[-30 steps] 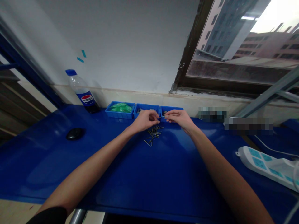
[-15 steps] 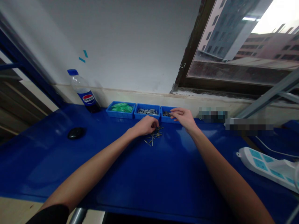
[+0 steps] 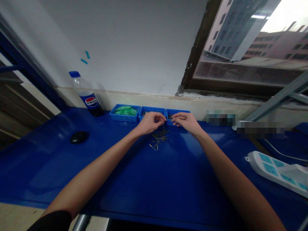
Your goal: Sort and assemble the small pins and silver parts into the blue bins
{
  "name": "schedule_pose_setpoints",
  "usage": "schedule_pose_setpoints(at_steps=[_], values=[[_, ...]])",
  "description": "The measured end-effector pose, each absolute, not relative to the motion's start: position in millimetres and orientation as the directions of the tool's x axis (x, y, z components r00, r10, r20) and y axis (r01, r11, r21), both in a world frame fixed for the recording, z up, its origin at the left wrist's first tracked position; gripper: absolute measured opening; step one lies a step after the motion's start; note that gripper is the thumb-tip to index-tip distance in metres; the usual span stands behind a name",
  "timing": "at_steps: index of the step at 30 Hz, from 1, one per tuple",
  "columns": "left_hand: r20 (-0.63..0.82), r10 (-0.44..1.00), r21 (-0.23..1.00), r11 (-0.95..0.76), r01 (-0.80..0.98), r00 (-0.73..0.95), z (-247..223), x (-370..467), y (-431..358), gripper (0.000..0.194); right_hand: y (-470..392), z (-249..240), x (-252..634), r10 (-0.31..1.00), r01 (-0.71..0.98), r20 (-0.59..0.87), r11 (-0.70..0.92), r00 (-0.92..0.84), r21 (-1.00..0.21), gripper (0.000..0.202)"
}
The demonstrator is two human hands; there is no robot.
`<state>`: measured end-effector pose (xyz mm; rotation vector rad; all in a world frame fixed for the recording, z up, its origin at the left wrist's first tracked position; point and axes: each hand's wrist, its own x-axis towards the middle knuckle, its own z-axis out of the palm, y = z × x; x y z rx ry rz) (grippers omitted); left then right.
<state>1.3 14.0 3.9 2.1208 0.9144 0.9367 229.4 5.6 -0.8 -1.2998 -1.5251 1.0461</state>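
My left hand (image 3: 152, 123) is closed in a pinch just in front of the middle blue bin (image 3: 146, 119), with a thin metal pin hanging from its fingertips. Facing it, my right hand (image 3: 187, 123) has its fingers pressed together at the front of the right blue bin (image 3: 181, 112); whatever lies between them is too small to make out. Slim dark metal pieces show inside that right bin. Below my left hand, a loose pile of thin brass-and-silver pins (image 3: 159, 138) is spread on the blue tabletop (image 3: 154, 186). My left hand covers most of the middle bin's contents.
Another blue bin (image 3: 124, 118) holds green plastic packets. A cola bottle (image 3: 89, 99) stands against the wall, and a black mouse (image 3: 79, 137) lies at left. On the right are a white power strip (image 3: 276, 170) and a blurred-out object (image 3: 260, 129).
My left hand has risen from the pile of pins, bringing a thin pin up in its fingertips. My right hand has shifted slightly left and down, closer to the left one.
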Motion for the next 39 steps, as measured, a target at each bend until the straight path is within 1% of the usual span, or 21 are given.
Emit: schedule_pose_setpoints(at_steps=[2,4,6,10,15,17,18,21,23,26,29,32,36,39], values=[[0.348,0.814,0.819,-0.506,0.273,0.464,5,3,14,0.016,3,0,226,0.988,0.248,0.029,0.067,-0.153,-0.967,0.021],[0.351,0.838,0.850,-0.473,0.234,0.417,4,4,14,0.017,1,1,224,0.977,0.188,-0.046,-0.007,-0.208,-0.982,0.030],[0.354,0.854,0.870,-0.450,0.202,0.380,2,4,14,0.018,-1,1,223,0.964,0.119,-0.091,-0.063,-0.251,-0.991,0.033],[0.340,0.855,0.892,-0.425,0.154,0.391,0,5,15,0.018,-2,0,226,0.960,0.012,-0.047,-0.046,-0.275,-0.999,0.028],[0.317,0.847,0.891,-0.420,0.173,0.427,-2,5,15,0.018,-2,1,227,0.969,0.001,-0.020,-0.020,-0.247,-1.000,0.027],[0.307,0.840,0.858,-0.448,0.252,0.448,-4,4,16,0.021,-1,3,227,0.979,0.013,-0.007,-0.004,-0.202,-1.000,0.027],[0.307,0.835,0.822,-0.474,0.315,0.456,-5,3,16,0.023,0,4,227,0.988,0.025,0.003,0.007,-0.156,-1.000,0.026],[0.271,0.793,0.661,-0.566,0.493,0.546,-9,1,15,0.025,2,9,229,0.997,0.095,0.058,0.054,0.045,-0.994,0.023],[0.208,0.752,0.577,-0.610,0.542,0.625,-12,1,14,0.026,3,12,232,0.986,0.137,0.092,0.072,0.141,-0.988,0.022],[0.152,0.726,0.515,-0.637,0.574,0.670,-17,3,12,0.027,3,14,235,0.981,0.153,0.085,0.059,0.174,-0.986,0.027],[0.161,0.724,0.487,-0.649,0.585,0.671,-22,5,10,0.027,2,13,235,0.985,0.163,0.072,0.047,0.156,-0.986,0.026],[0.185,0.740,0.512,-0.634,0.579,0.646,-26,7,10,0.028,3,10,233,0.989,0.173,0.070,0.047,0.129,-0.984,0.024],[0.195,0.788,0.612,-0.563,0.556,0.583,-26,7,14,0.028,5,8,232,0.993,0.167,0.061,0.044,0.102,-0.985,0.023],[0.206,0.818,0.676,-0.516,0.527,0.537,-20,5,17,0.022,5,8,232,0.995,0.154,0.055,0.041,0.082,-0.987,0.021]])
